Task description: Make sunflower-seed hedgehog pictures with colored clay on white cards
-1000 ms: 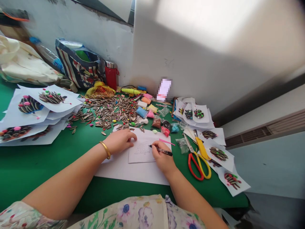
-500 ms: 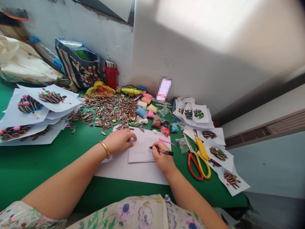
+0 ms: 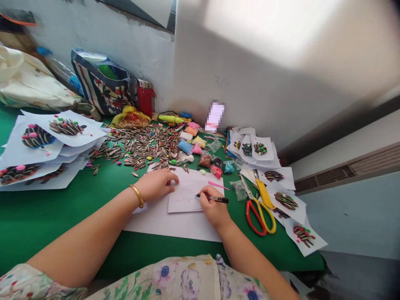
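My right hand (image 3: 213,208) is closed around a black pen (image 3: 213,198) whose tip rests on a small white card (image 3: 184,200) bearing a pencil-line drawing. My left hand (image 3: 156,183), with a gold bangle on the wrist, lies on the card's left edge with its fingers curled down on the paper, holding it flat. The card sits on a larger white sheet (image 3: 168,223) on the green table (image 3: 62,208).
A heap of striped sunflower seeds (image 3: 140,146) lies behind the card. Small coloured clay packets (image 3: 200,152) sit beside it. Red and yellow scissors (image 3: 261,208) lie at the right among finished seed pictures (image 3: 286,200). More finished pictures (image 3: 46,137) are stacked at the left. A striped bag (image 3: 100,87) and red flask (image 3: 145,98) stand by the wall.
The pen in my right hand has shifted slightly over the drawing. My left hand stays put on the card.
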`<state>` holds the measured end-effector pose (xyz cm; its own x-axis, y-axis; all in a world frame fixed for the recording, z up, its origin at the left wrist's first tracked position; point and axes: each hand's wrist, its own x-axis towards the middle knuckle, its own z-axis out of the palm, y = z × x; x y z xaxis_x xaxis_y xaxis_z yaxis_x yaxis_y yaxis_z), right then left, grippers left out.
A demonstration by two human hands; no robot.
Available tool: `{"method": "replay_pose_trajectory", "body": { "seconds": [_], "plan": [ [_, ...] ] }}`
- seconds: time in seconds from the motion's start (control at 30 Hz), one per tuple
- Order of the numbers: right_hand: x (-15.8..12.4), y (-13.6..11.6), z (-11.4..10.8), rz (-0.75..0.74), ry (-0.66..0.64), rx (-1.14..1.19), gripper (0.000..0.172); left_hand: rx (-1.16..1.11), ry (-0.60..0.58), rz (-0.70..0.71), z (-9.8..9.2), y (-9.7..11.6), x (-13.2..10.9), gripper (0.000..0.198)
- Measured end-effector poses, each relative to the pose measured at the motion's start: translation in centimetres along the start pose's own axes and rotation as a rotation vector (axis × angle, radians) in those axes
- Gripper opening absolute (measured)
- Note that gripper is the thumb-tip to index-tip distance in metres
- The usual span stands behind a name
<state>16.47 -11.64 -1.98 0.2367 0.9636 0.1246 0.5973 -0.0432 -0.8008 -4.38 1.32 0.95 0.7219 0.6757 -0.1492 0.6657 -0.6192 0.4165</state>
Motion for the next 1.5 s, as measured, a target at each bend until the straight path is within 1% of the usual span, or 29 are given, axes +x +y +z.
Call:
{"method": "replay_pose_trajectory", "body": {
  "seconds": [0.13, 0.3, 0.47, 0.83, 1.03, 1.23, 1.5],
  "plan": [
    [0.01, 0.04, -0.03, -0.017, -0.006, 0.015, 0.014, 0.003, 0.002, 0.000, 0.00, -0.03, 0.02, 0.025],
    [0.10, 0.38, -0.14, -0.020, 0.039, 0.042, 0.014, 0.003, -0.005, 0.001, -0.05, 0.03, -0.02, 0.025],
    [0.15, 0.37, -0.18, -0.021, 0.016, 0.035, 0.014, 0.004, 0.000, 0.001, -0.03, 0.00, -0.02, 0.025],
    [0.12, 0.36, -0.12, -0.007, 0.015, 0.007, 0.014, 0.002, -0.003, 0.006, -0.02, -0.04, 0.00, 0.025],
    [0.10, 0.24, -0.25, -0.046, 0.024, 0.023, 0.014, 0.003, 0.000, 0.004, 0.04, -0.11, 0.05, 0.026],
    [0.17, 0.25, -0.10, -0.038, 0.017, -0.016, 0.015, 0.005, -0.004, -0.005, 0.05, -0.03, 0.09, 0.027],
    [0.13, 0.25, -0.16, -0.035, 0.019, 0.019, 0.014, 0.002, 0.002, -0.002, 0.10, -0.17, 0.07, 0.025]
  ]
}}
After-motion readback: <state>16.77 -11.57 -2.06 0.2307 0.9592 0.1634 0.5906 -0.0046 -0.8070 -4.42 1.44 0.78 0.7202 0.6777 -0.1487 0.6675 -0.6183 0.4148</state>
